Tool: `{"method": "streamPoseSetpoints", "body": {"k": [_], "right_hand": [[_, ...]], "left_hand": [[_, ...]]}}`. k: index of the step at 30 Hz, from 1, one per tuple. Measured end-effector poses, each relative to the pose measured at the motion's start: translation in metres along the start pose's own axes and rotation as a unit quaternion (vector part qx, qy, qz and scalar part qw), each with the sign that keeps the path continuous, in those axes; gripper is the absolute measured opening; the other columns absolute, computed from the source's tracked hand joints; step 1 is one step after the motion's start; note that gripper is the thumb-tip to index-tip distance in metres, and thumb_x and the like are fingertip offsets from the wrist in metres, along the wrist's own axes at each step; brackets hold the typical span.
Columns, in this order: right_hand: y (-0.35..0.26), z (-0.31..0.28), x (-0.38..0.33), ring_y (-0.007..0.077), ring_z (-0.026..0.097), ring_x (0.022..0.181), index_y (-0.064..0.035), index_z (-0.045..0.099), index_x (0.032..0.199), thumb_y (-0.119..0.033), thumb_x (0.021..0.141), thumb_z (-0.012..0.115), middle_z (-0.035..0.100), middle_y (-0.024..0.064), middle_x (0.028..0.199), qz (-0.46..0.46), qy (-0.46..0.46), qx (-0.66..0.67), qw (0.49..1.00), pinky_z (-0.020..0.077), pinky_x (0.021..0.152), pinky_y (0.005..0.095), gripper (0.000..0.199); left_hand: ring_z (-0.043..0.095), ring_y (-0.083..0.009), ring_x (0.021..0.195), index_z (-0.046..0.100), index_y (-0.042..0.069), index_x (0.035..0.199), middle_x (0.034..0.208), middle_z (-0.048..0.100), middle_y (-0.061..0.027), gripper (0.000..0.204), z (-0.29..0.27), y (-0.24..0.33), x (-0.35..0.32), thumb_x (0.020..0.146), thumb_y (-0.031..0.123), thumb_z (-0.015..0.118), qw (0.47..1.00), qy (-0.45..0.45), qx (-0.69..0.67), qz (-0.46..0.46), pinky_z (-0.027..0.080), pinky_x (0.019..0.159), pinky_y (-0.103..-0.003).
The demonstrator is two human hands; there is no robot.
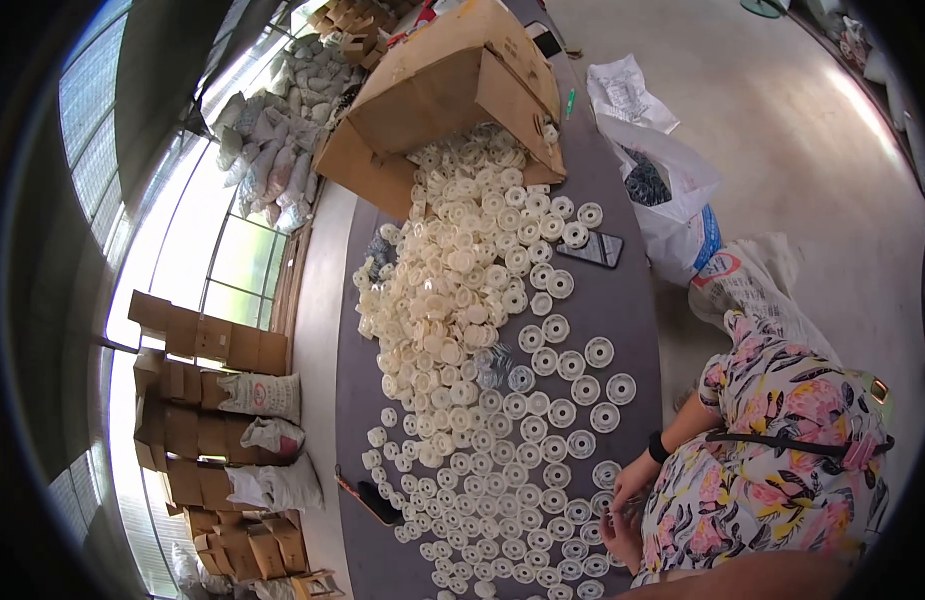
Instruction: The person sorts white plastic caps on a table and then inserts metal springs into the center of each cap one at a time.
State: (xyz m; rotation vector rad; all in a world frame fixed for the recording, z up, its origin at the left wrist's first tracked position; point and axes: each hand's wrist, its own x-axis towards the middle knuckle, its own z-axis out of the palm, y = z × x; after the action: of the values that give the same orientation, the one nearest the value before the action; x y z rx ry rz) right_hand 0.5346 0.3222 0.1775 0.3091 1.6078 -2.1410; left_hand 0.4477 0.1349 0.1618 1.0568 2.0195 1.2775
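Note:
Close together at the table's near edge, my right hand (634,482), with a dark watch on its wrist, and my left hand (623,543) meet with bent fingers. Both look closed, and whatever lies between the fingertips is too small to make out. Just beside them, round white plastic discs (604,417) with raised rims and centre hubs lie flat in rows. Farther in, a heap of cream plastic parts (448,270) spills from a tipped cardboard box (413,95). Part of the left hand and wrist is hidden by my floral clothing.
A phone (603,250) lies on the dark table (623,310), near a green pen (571,103). A dark, red-edged object (368,496) sits at the far edge. White bags (668,190) stand on the floor beside the table. Boxes (198,430) and sacks (273,150) are stacked beyond.

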Motion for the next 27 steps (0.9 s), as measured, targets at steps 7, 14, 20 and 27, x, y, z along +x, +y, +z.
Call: {"method": "streamPoseSetpoints", "body": {"k": [7, 14, 20, 27], "right_hand": [[0.014, 0.000, 0.027, 0.0118, 0.047, 0.062, -0.0053, 0.058, 0.090, -0.040, 0.081, 0.058, 0.052, 0.0014, 0.075, 0.022, 0.145, 0.085, 0.986, 0.0396, 0.053, 0.0283, 0.035], [0.030, 0.061, 0.077, 0.0161, 0.055, 0.072, -0.0032, 0.053, 0.106, -0.039, 0.087, 0.050, 0.057, 0.0068, 0.094, -0.086, 0.110, 0.125, 0.982, 0.0469, 0.061, 0.0318, 0.041], [0.012, 0.014, 0.010, 0.0182, 0.059, 0.079, -0.0015, 0.053, 0.109, -0.039, 0.088, 0.049, 0.058, 0.0089, 0.099, -0.033, 0.206, 0.269, 0.940, 0.0503, 0.065, 0.0347, 0.043], [0.025, -0.281, -0.203, 0.0141, 0.061, 0.068, -0.0019, 0.058, 0.090, -0.021, 0.086, 0.050, 0.062, 0.0092, 0.082, -0.192, 0.654, 0.142, 0.717, 0.0501, 0.057, 0.0284, 0.021]], "left_hand": [[0.060, -0.0168, 0.075, 0.047, -0.002, 0.109, 0.097, 0.055, -0.0122, 0.036, -0.012, 0.017, 0.006, 0.078, 0.004, 0.063, 0.925, 0.043, -0.276, -0.260, 0.052, 0.064, -0.027], [0.060, -0.0165, 0.073, 0.047, -0.002, 0.107, 0.096, 0.055, -0.0120, 0.034, -0.060, -0.027, 0.002, 0.078, 0.005, 0.063, 0.969, -0.064, -0.109, -0.214, 0.051, 0.061, -0.027], [0.060, -0.0162, 0.072, 0.047, -0.002, 0.105, 0.094, 0.056, -0.0118, 0.032, -0.022, -0.006, 0.047, 0.078, 0.005, 0.062, 0.977, -0.145, 0.002, -0.153, 0.051, 0.059, -0.027], [0.057, -0.0151, 0.074, 0.050, -0.001, 0.107, 0.091, 0.056, -0.0084, 0.028, 0.061, -0.001, 0.159, 0.082, 0.009, 0.057, 0.977, -0.065, -0.155, -0.131, 0.049, 0.060, -0.028]]}}
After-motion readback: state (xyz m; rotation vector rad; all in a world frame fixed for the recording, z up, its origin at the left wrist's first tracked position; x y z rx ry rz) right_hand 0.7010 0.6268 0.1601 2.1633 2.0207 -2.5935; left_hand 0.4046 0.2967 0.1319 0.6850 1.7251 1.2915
